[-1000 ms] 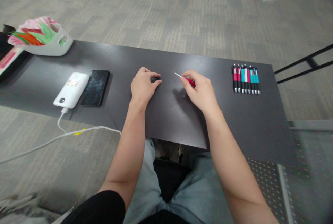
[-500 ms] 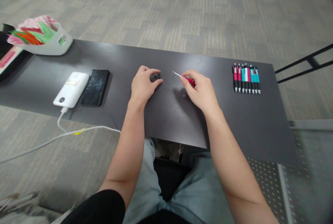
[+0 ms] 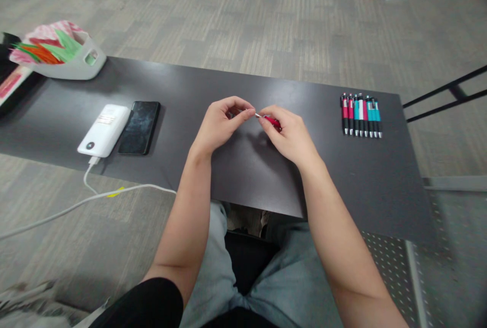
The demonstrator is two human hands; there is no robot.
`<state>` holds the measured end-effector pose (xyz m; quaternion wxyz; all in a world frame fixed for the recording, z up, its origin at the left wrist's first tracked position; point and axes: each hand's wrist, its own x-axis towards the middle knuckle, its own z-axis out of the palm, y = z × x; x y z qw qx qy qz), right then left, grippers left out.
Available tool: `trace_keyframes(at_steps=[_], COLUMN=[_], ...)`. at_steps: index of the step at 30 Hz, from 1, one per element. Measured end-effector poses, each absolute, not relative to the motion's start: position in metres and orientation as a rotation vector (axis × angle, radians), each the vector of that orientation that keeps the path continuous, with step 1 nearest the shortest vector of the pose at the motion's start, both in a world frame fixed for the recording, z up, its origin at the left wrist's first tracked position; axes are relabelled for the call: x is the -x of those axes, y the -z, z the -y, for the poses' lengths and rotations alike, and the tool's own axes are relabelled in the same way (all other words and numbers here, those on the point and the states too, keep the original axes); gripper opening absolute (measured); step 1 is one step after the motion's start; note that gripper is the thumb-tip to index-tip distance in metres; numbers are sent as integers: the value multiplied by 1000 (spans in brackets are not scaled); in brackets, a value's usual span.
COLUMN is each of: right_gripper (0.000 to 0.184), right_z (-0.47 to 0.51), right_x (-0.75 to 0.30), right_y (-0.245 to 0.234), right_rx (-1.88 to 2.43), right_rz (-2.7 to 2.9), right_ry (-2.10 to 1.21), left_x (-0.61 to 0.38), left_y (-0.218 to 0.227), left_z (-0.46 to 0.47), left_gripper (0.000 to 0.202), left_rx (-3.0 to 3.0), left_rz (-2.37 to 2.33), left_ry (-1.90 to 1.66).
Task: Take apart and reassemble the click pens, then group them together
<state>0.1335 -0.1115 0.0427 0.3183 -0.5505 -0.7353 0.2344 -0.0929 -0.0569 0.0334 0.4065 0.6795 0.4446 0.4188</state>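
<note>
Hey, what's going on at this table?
A person sits at a black table. Their right hand holds a red pen, and their left hand pinches its thin white tip, just above the tabletop. A row of pens lies off to the right. A white power bank and a black phone lie to the left.
</note>
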Motion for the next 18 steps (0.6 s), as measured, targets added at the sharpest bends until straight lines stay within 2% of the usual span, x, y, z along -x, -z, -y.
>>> trace_keyframes(at_steps=[4,9,13,18], right_gripper=[25,24,21,20], right_z=[110,106,105,106], right_x=[-135,-138,-138,-137], right_y=[-36,-24,-22,-26], right_rx=[1535,1625,1621,1610], right_rz=[1859,1736,1760,1787], right_ry=[-580,-530,-527,-520], left_x=[98,111,108,98], left_y=[-30,-28,-27,-26], left_z=[48,43,53,65], left_gripper=[54,32,8,21], left_rx=[-1615,-1594,-1739,-1841], left_rz=[-1270,-1431,-1566,-1771], left_ry=[-1270,-1441,-1240,-891])
